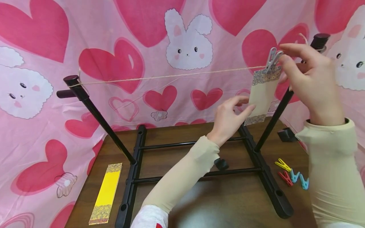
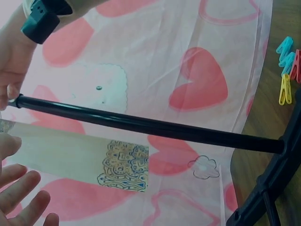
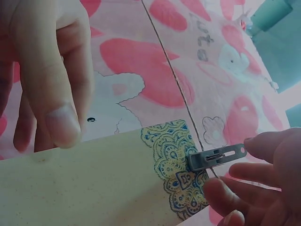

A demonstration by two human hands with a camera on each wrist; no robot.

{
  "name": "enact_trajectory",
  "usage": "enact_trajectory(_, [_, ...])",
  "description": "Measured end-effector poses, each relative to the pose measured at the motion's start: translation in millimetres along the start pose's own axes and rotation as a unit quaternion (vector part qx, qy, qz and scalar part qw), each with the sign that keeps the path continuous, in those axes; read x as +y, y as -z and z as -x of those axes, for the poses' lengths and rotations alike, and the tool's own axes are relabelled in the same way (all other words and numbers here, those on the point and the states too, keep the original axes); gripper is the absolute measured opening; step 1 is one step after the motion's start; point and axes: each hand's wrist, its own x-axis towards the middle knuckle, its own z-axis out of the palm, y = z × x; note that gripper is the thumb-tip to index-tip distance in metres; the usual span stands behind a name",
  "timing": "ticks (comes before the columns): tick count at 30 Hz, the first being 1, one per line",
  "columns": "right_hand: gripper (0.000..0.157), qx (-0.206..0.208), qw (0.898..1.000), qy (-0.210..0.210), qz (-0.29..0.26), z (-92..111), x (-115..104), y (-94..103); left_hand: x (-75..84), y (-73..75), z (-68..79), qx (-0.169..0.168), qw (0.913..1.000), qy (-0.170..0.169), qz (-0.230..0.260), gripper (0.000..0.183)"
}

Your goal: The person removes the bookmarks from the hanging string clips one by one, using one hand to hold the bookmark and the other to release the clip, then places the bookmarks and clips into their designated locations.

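Note:
A cream paper strip [image 1: 260, 95] with patterned lace-like ends hangs from the string [image 1: 182, 74] at the right side of the rack. A grey clothespin [image 3: 216, 157] clamps its top end at the string. My right hand [image 1: 316, 76] is at the clothespin, a fingertip against its tail end; the fingers stand apart and do not squeeze it. Lower down, my left hand [image 1: 229, 117] is beside the strip's left edge, thumb and fingers spread. In the left wrist view, the strip's lower patterned end [image 2: 126, 165] hangs free.
The black rack's left post [image 1: 105, 123] and right post [image 1: 273, 123] hold the string. On the wooden table [image 1: 228, 202] lie a yellow patterned strip [image 1: 106, 193] at left and several clothespins at right, among them a yellow one [image 1: 283, 165] and a red one [image 1: 285, 178].

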Motion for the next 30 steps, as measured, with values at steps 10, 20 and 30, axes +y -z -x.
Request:
enact_trajectory(10, [0.037, -0.038, 0.997, -0.037, -0.054, -5.9, 0.3, -1.2, 2.7, -7.6, -6.1, 0.008, 0.9999, 0.003, -0.005, 0.025])
enact_trajectory(20, [0.037, -0.046, 0.995, -0.050, -0.076, -8.4, -0.6, -2.3, 3.8, -8.6, -7.8, 0.012, 0.9998, -0.004, -0.017, 0.016])
enact_trajectory(30, [0.035, -0.032, 0.992, -0.075, -0.094, -10.5, 0.2, -4.1, 2.3, -5.5, -7.7, 0.014, 0.9992, -0.015, -0.034, 0.014])
